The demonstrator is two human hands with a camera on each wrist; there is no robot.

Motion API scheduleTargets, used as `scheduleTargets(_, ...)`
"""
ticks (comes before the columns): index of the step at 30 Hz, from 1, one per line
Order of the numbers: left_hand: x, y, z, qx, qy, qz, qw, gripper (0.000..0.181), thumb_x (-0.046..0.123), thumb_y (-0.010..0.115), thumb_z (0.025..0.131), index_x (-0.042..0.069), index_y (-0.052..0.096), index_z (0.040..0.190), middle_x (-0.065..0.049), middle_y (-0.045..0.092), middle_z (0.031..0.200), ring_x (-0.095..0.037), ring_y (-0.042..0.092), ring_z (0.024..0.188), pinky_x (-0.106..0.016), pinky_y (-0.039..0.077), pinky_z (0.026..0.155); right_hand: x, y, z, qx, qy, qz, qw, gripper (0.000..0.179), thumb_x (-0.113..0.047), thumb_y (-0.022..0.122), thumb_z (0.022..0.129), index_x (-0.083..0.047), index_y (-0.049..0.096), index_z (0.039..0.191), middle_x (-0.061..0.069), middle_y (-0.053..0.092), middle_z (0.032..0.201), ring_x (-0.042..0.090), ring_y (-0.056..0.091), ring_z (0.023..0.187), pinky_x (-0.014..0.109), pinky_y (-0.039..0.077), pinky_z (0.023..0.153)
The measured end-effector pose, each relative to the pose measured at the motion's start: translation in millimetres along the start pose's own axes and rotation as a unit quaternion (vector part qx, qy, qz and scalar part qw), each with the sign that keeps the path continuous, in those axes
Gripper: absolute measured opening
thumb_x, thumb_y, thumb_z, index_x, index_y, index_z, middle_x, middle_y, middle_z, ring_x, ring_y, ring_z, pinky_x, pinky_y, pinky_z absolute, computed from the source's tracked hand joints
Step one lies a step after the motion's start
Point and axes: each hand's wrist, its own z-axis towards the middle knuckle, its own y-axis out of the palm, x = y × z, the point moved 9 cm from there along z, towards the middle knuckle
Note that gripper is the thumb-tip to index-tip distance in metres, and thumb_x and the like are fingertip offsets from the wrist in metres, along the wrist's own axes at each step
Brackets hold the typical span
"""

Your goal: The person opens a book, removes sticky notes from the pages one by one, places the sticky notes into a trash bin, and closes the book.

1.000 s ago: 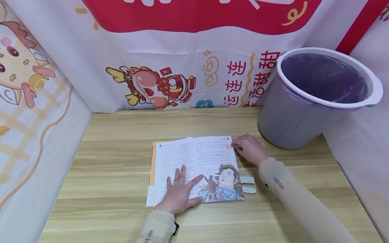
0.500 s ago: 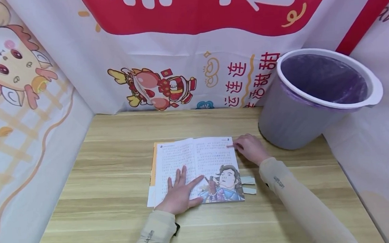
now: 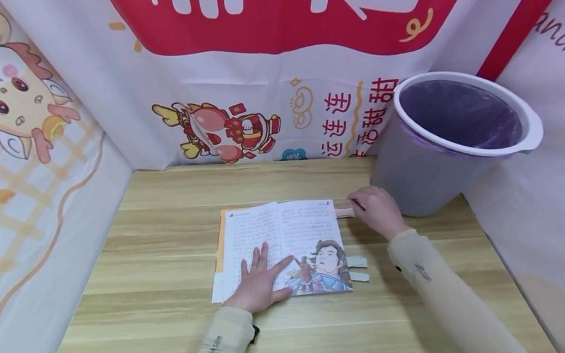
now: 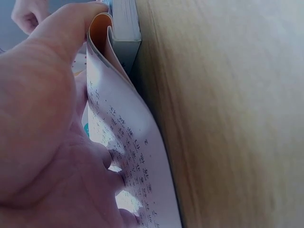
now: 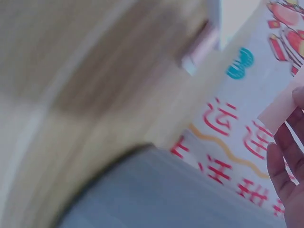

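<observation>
An open book (image 3: 310, 224) lies on the table with printed text and a drawn figure on its right page. My left hand (image 3: 257, 285) rests on the lower pages, fingers spread; the left wrist view shows its palm beside the curved page (image 4: 130, 128). Beyond the book's upper right edge is my right hand (image 3: 377, 211), which pinches a pale pink paper strip (image 5: 281, 107) between thumb and fingers in the right wrist view. Another pinkish tab (image 3: 344, 212) sticks out of the book's right edge, with pale green tabs (image 3: 358, 269) lower down.
A grey bin (image 3: 424, 161) with a purple liner stands at the table's back right, close to my right hand. Printed cloth (image 3: 255, 74) hangs behind the wooden table (image 3: 169, 250) and along both sides.
My right hand has moved away from the page to the right, with the pink strip in its fingers. A pinkish tab now shows beyond the book's edge. The left hand stays put.
</observation>
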Motion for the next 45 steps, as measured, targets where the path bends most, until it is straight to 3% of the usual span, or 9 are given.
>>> scheduleTargets(8, -0.3, -1.8, -0.8, 0.003, 0.002, -0.007, 1.0, 0.074, 0.055, 0.066, 0.089, 0.036, 0.035, 0.154, -0.028, -0.006, 0.161, -0.048, -0.005, 0.146, -0.071, -0.001, 0.111, -20, -67, -6.2, 0.089, -0.052, 0.011, 0.9946, 0.011, -0.002, 0.077, 0.083, -0.003, 0.076, 0.094, 0.009, 0.074, 0.087, 0.029, 0.066, 0.085, 0.045, 0.052, 0.082)
scheduleTargets(15, 0.7, -3.0, -2.8, 0.004, 0.003, -0.006, 1.0, 0.074, 0.054, 0.066, 0.089, 0.035, 0.036, 0.154, -0.029, -0.006, 0.16, -0.049, -0.004, 0.145, -0.072, -0.001, 0.11, -32, -122, -16.2, 0.136, -0.089, 0.008, 0.9866, 0.018, 0.002, 0.079, 0.077, -0.004, 0.076, 0.093, 0.008, 0.074, 0.088, 0.029, 0.065, 0.085, 0.044, 0.051, 0.081)
scheduleTargets(19, 0.8, -3.1, -5.0, 0.003, 0.002, -0.004, 1.0, 0.074, 0.054, 0.066, 0.09, 0.034, 0.036, 0.154, -0.029, -0.006, 0.16, -0.049, -0.004, 0.145, -0.072, -0.001, 0.11, -34, -152, -24.2, 0.154, -0.102, -0.007, 0.9828, 0.018, 0.002, 0.076, 0.079, -0.004, 0.075, 0.096, 0.01, 0.073, 0.09, 0.03, 0.065, 0.085, 0.044, 0.051, 0.082)
scheduleTargets(23, 1.6, -4.5, -6.5, 0.005, 0.006, -0.004, 1.0, 0.074, 0.053, 0.066, 0.09, 0.033, 0.037, 0.154, -0.029, -0.005, 0.16, -0.05, -0.003, 0.145, -0.074, 0.0, 0.109, -36, -188, -30.2, 0.201, -0.108, -0.02, 0.9735, 0.017, 0.004, 0.073, 0.081, -0.001, 0.075, 0.097, 0.013, 0.073, 0.09, 0.033, 0.066, 0.084, 0.044, 0.049, 0.082)
scheduleTargets(28, 2.7, -6.0, -7.3, 0.006, 0.011, -0.004, 0.9999, 0.073, 0.053, 0.066, 0.09, 0.032, 0.037, 0.154, -0.03, -0.004, 0.16, -0.051, -0.002, 0.145, -0.075, 0.001, 0.108, -32, -232, -32.9, 0.251, -0.094, -0.034, 0.9629, 0.021, 0.007, 0.075, 0.08, 0.001, 0.076, 0.1, 0.015, 0.073, 0.092, 0.037, 0.065, 0.085, 0.043, 0.048, 0.085)
scheduleTargets(33, 5.0, -7.2, -7.7, 0.005, 0.014, -0.002, 0.9999, 0.074, 0.053, 0.067, 0.09, 0.031, 0.037, 0.154, -0.031, -0.004, 0.16, -0.052, -0.001, 0.144, -0.075, 0.002, 0.108, -19, -267, -30.9, 0.256, -0.052, -0.069, 0.9628, 0.019, 0.002, 0.074, 0.084, 0.001, 0.075, 0.103, 0.017, 0.073, 0.095, 0.038, 0.065, 0.089, 0.025, 0.044, 0.1)
scheduleTargets(36, 6.6, -7.2, -8.0, 0.001, 0.014, 0.0, 0.9999, 0.074, 0.053, 0.067, 0.089, 0.031, 0.037, 0.154, -0.03, -0.004, 0.16, -0.051, -0.001, 0.145, -0.074, 0.001, 0.109, -10, -281, -28.7, 0.255, -0.025, -0.082, 0.9632, 0.018, 0.0, 0.073, 0.087, 0.0, 0.075, 0.104, 0.018, 0.073, 0.097, 0.039, 0.065, 0.091, 0.023, 0.043, 0.103)
scheduleTargets(45, 6.1, -5.7, -8.4, 0.001, 0.014, 0.0, 0.9999, 0.074, 0.053, 0.067, 0.089, 0.032, 0.037, 0.154, -0.03, -0.004, 0.16, -0.051, -0.001, 0.145, -0.074, 0.001, 0.109, 17, -285, -5.9, 0.21, 0.031, -0.114, 0.9706, 0.02, -0.005, 0.072, 0.089, -0.001, 0.074, 0.108, 0.019, 0.072, 0.1, 0.038, 0.063, 0.096, 0.048, 0.05, 0.092)
